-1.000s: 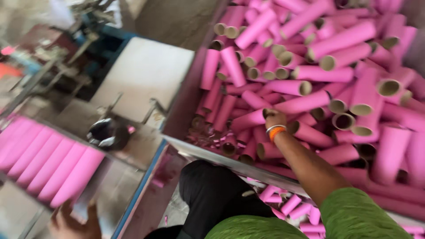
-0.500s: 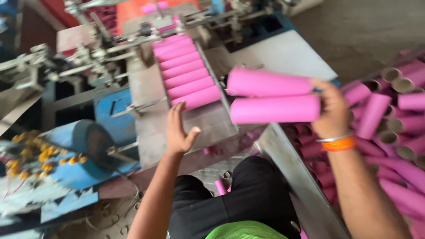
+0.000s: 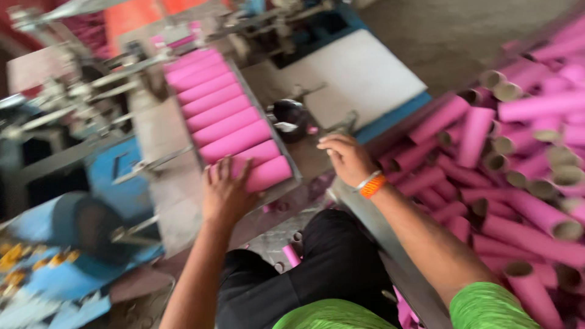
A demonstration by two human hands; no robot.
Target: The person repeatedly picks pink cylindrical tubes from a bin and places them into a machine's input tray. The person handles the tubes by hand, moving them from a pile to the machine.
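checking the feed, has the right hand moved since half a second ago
Yes. The right hand let go of two pink tubes and now sits empty beside the feed tray.

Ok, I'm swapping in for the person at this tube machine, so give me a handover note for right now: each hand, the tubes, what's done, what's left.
Left hand: flat, fingers spread, resting on the nearest pink tubes in the tray; not gripping.
Right hand: empty, open, hovering by the tray's right edge, between tray and bin.
Tubes: a row lies side by side in the sloped tray, filling it down to the near end.
Bin on the right holds a large loose pile of pink tubes; a few lie on the floor.
Done: the tray is loaded.
Left: the bin pile is unloaded.
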